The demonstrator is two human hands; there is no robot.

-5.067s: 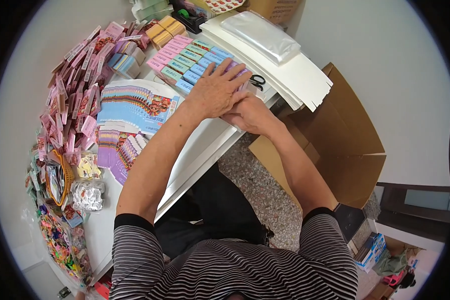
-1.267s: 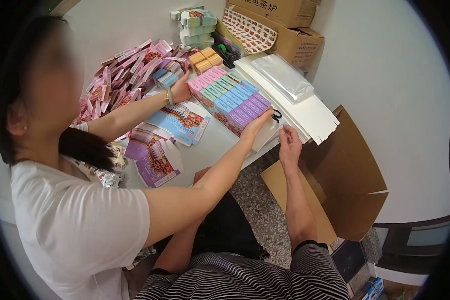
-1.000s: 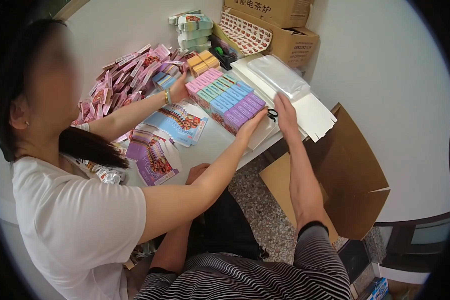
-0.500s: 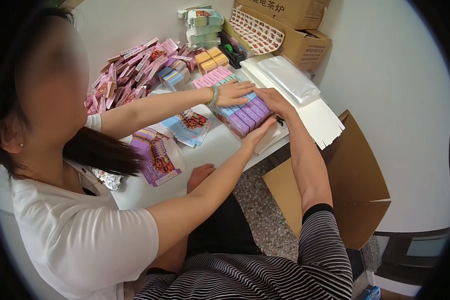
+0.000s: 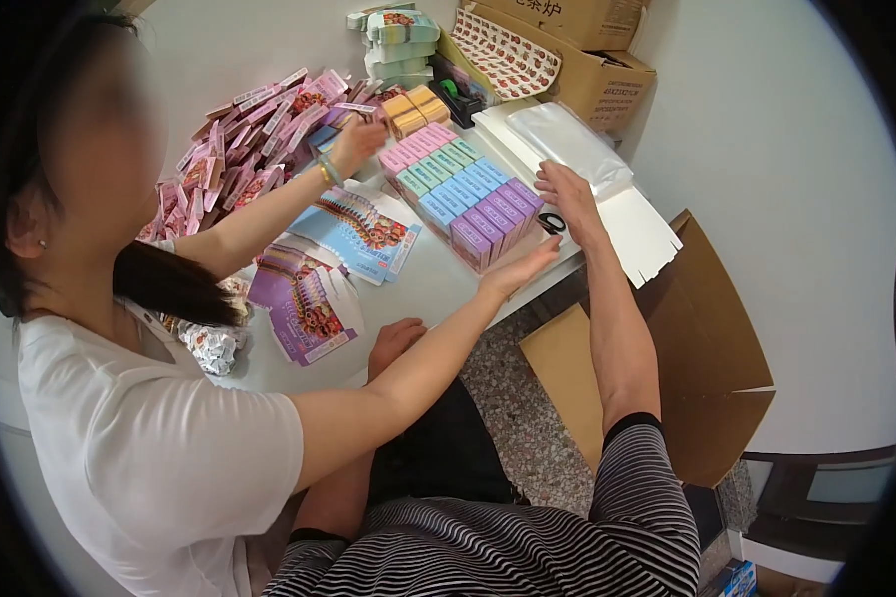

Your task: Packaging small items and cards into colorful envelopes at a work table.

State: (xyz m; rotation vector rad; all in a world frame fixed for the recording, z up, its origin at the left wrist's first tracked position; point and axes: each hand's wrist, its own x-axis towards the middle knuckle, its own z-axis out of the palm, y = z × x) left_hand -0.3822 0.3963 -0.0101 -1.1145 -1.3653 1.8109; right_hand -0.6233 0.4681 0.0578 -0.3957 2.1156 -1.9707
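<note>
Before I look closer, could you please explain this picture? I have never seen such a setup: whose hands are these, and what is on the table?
No machine: a person wears a fisheye camera on the head, looking down, so edges bend. The striped sleeves are the wearer's. The right hand is open over white sheets, apparently empty; the left hand is at the edge of the table, and I cannot tell whether it holds anything. A co-worker reaches in from the left, hands beside a block of pink, green, blue and purple boxes. Nearby lie fanned flat cartons, a pile of pink packs and scissors.
</note>
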